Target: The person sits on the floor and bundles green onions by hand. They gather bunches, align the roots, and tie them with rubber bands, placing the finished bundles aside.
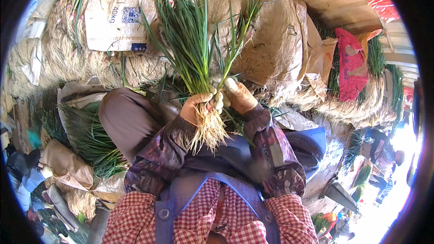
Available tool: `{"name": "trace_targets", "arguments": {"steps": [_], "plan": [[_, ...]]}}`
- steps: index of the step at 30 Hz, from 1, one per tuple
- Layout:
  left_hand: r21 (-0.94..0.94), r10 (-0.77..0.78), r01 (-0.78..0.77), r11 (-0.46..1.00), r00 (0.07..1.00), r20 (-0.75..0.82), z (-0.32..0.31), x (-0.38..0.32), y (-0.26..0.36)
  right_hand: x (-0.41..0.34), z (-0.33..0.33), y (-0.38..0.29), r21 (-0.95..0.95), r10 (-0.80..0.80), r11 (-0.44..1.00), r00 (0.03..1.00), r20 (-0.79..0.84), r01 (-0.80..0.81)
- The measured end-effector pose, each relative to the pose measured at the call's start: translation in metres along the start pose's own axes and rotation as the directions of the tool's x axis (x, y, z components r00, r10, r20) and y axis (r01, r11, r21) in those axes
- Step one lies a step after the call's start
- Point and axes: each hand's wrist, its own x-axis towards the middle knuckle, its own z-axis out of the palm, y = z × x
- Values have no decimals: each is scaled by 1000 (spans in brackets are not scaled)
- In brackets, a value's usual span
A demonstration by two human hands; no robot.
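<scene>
My left hand (196,105) is closed around a bunch of green scallion-like plants (190,47) at their pale stem bases. The long leaves point away from me, and the stringy pale roots (209,130) hang toward my lap. Close beside it, my right hand (241,97) pinches a few separate green stalks (237,47) between thumb and fingers. Whitish coverings show on the fingers of both hands. Below the hands lies a blue apron (234,149) over my lap.
Ahead stand stacked rooted plants (91,64), partly under a white printed sack (115,20) and a brown woven sack (271,40). More green plants (98,142) lie by my left knee. A red sack (352,64) covers plants at right. Another person (383,152) is farther right.
</scene>
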Motion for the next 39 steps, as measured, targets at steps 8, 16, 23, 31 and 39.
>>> {"name": "trace_targets", "arguments": {"steps": [8, 16, 23, 31, 39], "plan": [[21, -105, 111, 994, 977, -188, -6, 2, 9, 15, -10, -5, -858, -444, -93, 792, -419, -506], [8, -64, 65, 998, 994, -92, -4, 1, 4, 5, -20, -11, -38, -52, 998, 995, -80, 49], [123, -69, 94, 988, 979, -192, 0, 10, 11, 46, 16, 7, -942, -660, 298, 679, -321, -157], [198, 173, -178, 964, 984, 46, 21, -3, 14, 36, -60, -5, -958, 158, 271, 977, 140, 93], [193, 104, -74, 978, 983, -150, 15, 14, 19, 108, -65, -104, -774, -511, 45, 651, -562, -632]]}}
